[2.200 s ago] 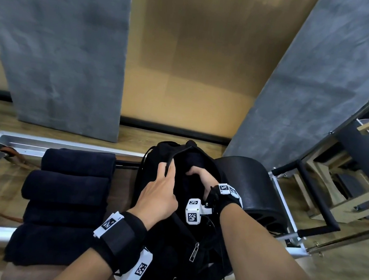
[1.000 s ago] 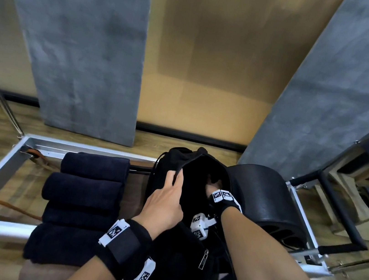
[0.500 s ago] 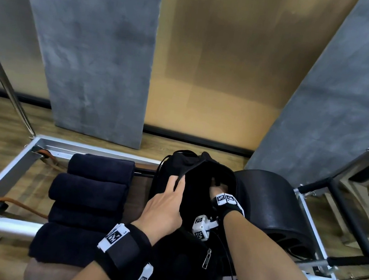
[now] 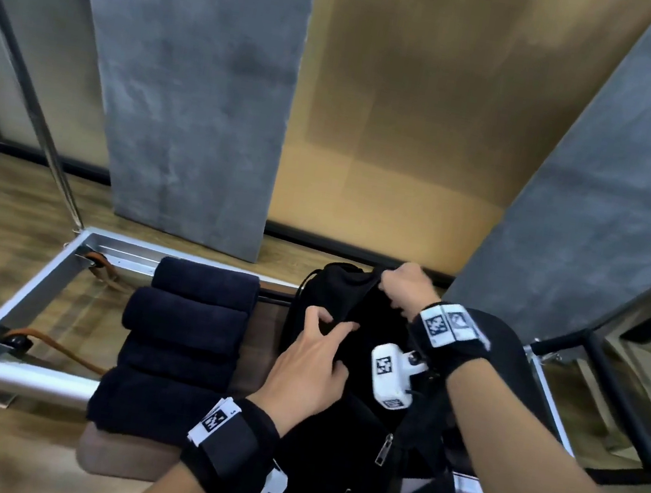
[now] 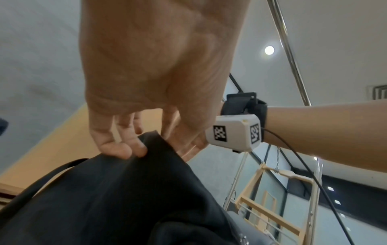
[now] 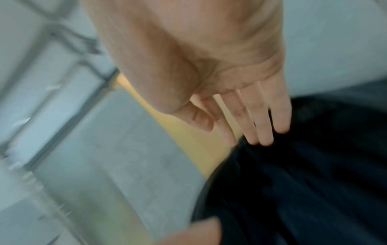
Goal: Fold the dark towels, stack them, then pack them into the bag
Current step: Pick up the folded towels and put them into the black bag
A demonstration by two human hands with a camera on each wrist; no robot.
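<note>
Since a moment ago the right hand [image 4: 402, 285] has risen out of the bag [image 4: 342, 375] and pinches its far rim, beside four folded dark towels [image 4: 184, 335] stacked on the frame [image 4: 14, 368]. Left wrist view: the left hand [image 5: 125, 145] pinches black fabric. Right wrist view is blurred, fingers [image 6: 263, 126] lying against the bag.

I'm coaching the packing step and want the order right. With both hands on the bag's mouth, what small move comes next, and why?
Probably spread the mouth wider. The left hand pinches the near edge of the bag, the right hand grips the far edge, yet the opening looks narrow. The folded towels lie beside it, unpacked.
</note>
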